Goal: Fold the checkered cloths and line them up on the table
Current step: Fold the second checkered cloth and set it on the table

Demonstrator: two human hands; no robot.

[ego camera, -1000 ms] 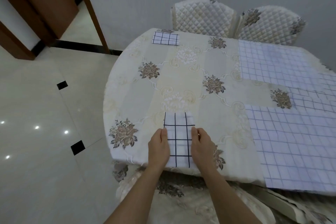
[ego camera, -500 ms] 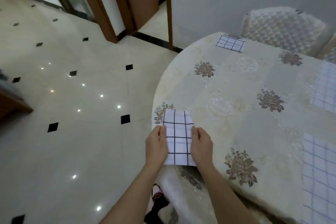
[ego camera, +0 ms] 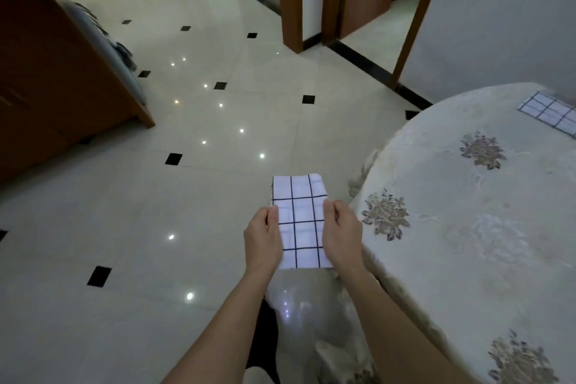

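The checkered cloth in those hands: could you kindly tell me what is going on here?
A person holds a folded checkered cloth by its long sides, the left hand pinching one edge and the right hand the other. The cloth is in the air above the tiled floor, just beside the table and not on it. A second folded cloth already lies at the table's far side.

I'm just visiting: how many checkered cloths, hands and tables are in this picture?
Checkered cloths: 2, the held cloth and the far cloth lying on the table.
Hands: 2, the left hand and the right hand, both gripping the held cloth.
Tables: 1.
Total: 5.
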